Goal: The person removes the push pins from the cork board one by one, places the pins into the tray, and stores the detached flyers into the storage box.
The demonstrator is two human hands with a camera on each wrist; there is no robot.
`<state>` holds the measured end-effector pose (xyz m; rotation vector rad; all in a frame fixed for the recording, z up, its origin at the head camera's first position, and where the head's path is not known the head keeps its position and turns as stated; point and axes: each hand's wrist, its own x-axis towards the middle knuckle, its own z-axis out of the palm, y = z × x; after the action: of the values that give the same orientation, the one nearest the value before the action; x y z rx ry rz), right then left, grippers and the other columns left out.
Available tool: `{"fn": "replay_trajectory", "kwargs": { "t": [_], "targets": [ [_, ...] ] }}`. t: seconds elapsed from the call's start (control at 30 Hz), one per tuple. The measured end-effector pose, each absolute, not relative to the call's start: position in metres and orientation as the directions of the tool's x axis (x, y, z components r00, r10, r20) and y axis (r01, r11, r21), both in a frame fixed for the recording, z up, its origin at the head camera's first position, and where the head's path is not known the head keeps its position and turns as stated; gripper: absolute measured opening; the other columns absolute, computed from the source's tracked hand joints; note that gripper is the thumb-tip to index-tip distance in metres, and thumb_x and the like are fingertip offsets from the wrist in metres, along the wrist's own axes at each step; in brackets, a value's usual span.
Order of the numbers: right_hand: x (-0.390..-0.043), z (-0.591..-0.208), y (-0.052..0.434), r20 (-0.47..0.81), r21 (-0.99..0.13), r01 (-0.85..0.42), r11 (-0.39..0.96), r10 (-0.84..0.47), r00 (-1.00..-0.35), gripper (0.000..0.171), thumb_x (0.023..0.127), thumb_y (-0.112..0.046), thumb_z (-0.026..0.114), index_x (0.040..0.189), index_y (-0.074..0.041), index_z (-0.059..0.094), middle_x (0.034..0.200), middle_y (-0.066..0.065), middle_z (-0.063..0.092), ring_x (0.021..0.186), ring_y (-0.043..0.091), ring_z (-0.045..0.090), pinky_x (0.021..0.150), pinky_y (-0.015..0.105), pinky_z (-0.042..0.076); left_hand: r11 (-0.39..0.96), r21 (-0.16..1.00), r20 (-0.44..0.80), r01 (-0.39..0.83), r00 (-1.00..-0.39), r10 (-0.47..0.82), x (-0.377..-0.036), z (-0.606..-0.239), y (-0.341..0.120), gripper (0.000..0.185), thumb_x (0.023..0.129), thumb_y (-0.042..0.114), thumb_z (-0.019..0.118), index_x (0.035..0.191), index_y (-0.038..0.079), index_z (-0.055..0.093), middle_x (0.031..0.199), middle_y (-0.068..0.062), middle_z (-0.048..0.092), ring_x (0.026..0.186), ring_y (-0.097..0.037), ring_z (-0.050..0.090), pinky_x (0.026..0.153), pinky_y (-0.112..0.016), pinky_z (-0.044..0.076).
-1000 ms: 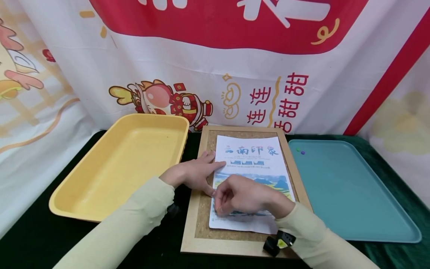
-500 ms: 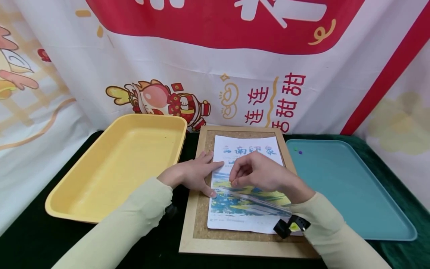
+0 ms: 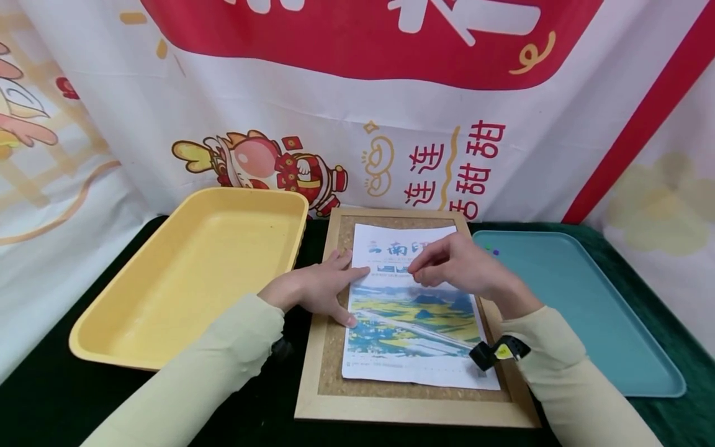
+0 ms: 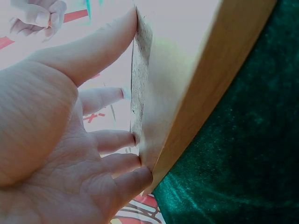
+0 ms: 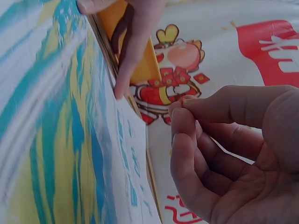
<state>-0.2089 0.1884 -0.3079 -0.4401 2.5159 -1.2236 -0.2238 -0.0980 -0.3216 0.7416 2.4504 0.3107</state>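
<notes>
A printed poster (image 3: 413,316) with a blue and yellow landscape lies on a wood-framed cork board (image 3: 419,410). My left hand (image 3: 321,288) rests with spread fingers on the poster's left edge and the board. Above the upper part of the poster, my right hand (image 3: 460,267) pinches a small orange-red pushpin (image 5: 185,99) between thumb and forefinger. Only a speck of it shows; the fingertips hide the rest. In the right wrist view, those fingertips are apart from the paper. The right hand covers part of the poster's title.
A deep yellow tray (image 3: 84,335) stands left of the board. To the right, a flat teal tray (image 3: 581,323) holds a tiny purple piece (image 3: 495,252) and a green one near its far left corner. Behind hangs a printed white and red cloth (image 3: 313,99).
My right hand has moved from the poster's lower left, up and to the right, to near its title, with the fingers still pinched. The left hand has stayed on the left edge.
</notes>
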Motion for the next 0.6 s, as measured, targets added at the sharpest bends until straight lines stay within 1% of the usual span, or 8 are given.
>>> {"fn": "replay_trajectory", "kwargs": {
  "t": [0.1,0.3,0.5,0.6],
  "targets": [
    [-0.21,-0.308,0.199,-0.136,-0.788,-0.119,0.604,-0.36,-0.923,0.018,0.1,-0.017,0.074,0.112,-0.005,0.082,0.11,0.011,0.078,0.094,0.022,0.074,0.088,0.04,0.063,0.814,0.373,-0.442,0.445,-0.687,0.578,-0.223,-0.322,-0.097,0.098,0.095,0.045,0.079,0.172,0.024,0.023,0.18,-0.014,-0.007,0.167,-0.038,-0.01,0.134,-0.059,0.013],
    [-0.218,-0.309,0.214,-0.098,-0.777,-0.095,0.623,-0.269,-0.958,0.021,0.1,-0.016,0.073,0.114,-0.004,0.082,0.112,0.014,0.079,0.093,0.023,0.073,0.09,0.044,0.063,0.815,0.373,-0.438,0.444,-0.69,0.577,-0.223,-0.322,-0.097,0.098,0.095,0.045,0.08,0.172,0.025,0.023,0.18,-0.014,-0.006,0.167,-0.038,-0.01,0.133,-0.06,0.013],
    [-0.227,-0.314,0.226,-0.145,-0.759,0.022,0.651,-0.136,-0.98,0.023,0.1,-0.019,0.075,0.119,-0.008,0.082,0.124,0.013,0.075,0.099,0.024,0.07,0.091,0.04,0.062,0.821,0.369,-0.44,0.436,-0.696,0.568,-0.223,-0.322,-0.098,0.098,0.095,0.046,0.08,0.172,0.026,0.023,0.18,-0.013,-0.006,0.167,-0.037,-0.01,0.133,-0.06,0.013],
    [-0.231,-0.317,0.233,-0.167,-0.775,0.073,0.627,-0.092,-0.982,0.025,0.1,-0.018,0.075,0.122,-0.007,0.08,0.128,0.015,0.074,0.101,0.026,0.069,0.091,0.037,0.062,0.821,0.368,-0.437,0.437,-0.698,0.568,-0.222,-0.322,-0.097,0.098,0.095,0.046,0.079,0.172,0.026,0.023,0.181,-0.014,-0.005,0.168,-0.037,-0.009,0.133,-0.06,0.013]
  ]
}}
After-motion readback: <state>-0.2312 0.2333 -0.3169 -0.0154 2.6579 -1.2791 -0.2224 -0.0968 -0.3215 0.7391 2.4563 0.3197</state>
